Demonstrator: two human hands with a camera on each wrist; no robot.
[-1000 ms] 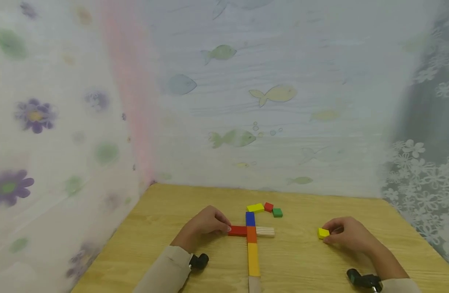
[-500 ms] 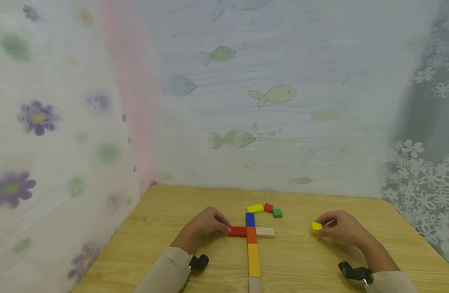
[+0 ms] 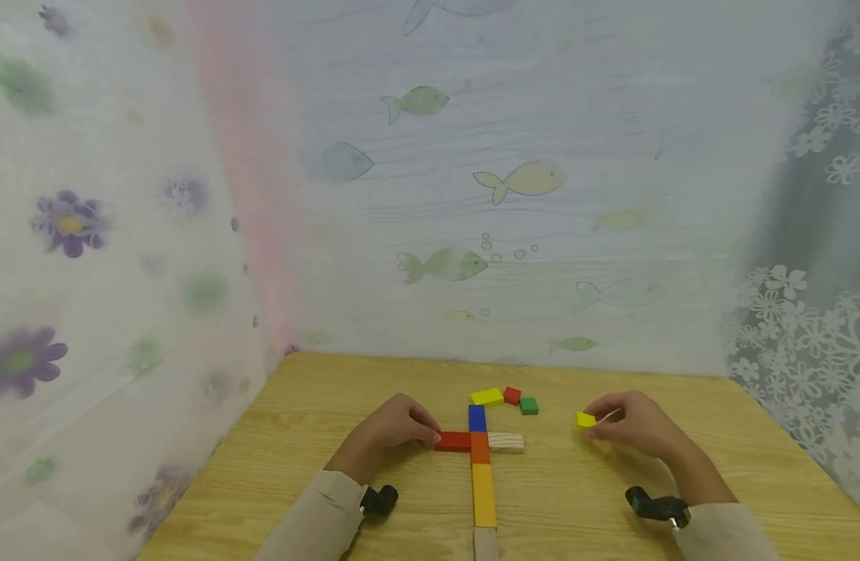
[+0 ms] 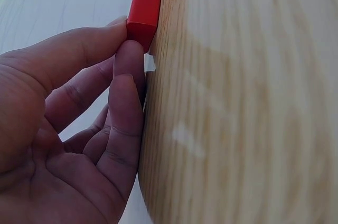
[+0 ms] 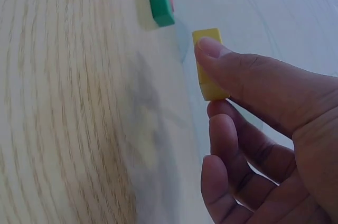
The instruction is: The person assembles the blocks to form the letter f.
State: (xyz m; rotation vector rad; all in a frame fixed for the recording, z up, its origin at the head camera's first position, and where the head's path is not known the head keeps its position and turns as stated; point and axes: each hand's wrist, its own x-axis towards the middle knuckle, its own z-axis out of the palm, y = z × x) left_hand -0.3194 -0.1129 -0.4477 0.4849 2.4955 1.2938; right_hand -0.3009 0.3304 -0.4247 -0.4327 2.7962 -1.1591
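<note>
My right hand (image 3: 635, 423) pinches a small yellow block (image 3: 586, 421) between thumb and fingers, held above the table to the right of the laid-out blocks. In the right wrist view the thumb lies across the yellow block (image 5: 212, 87). The left hand (image 3: 399, 425) has thumb and fingertips on the outer end of a long red block (image 3: 454, 442) lying flat. This red block, an orange-red block (image 3: 480, 448) and a plain wood block (image 3: 505, 442) form a crossbar. A blue block (image 3: 477, 418) lies beyond the centre; an orange-yellow block (image 3: 484, 495) and a pale block (image 3: 485, 544) extend toward me.
Past the blue block, a yellow block (image 3: 487, 397), a small red block (image 3: 512, 395) and a green block (image 3: 529, 406) lie in a bent row. Patterned curtains stand behind and beside the wooden table (image 3: 297, 499). Each wrist wears a black camera (image 3: 379, 500).
My right hand has carried the small yellow block leftward and away from me, closer to the green block. The left hand stays on the end of the long red block.
</note>
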